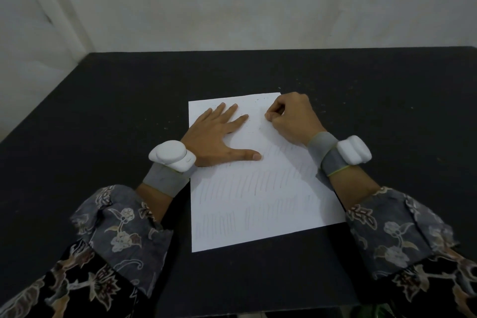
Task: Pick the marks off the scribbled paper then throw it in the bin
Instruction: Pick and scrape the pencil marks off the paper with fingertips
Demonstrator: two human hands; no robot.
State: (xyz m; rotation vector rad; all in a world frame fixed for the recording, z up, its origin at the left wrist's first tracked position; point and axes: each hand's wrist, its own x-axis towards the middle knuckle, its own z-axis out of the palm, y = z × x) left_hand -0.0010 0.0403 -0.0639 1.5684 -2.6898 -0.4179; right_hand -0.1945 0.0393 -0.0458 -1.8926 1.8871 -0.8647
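A white sheet of paper (258, 188) lies on the black table (103, 111). Faint pencil scribbles run in rows across its middle and lower part, while the upper part is nearly blank with small dark crumbs on it. My left hand (219, 137) lies flat on the upper left of the sheet, fingers spread and thumb pointing right. My right hand (291, 119) is at the sheet's upper right, its fingers curled tight. Its fingertips pinch a small eraser, almost wholly hidden, against the paper.
The black table runs back to a pale wall (232, 8), with its left edge slanting toward me. White devices on grey straps sit on both wrists. No bin is in view.
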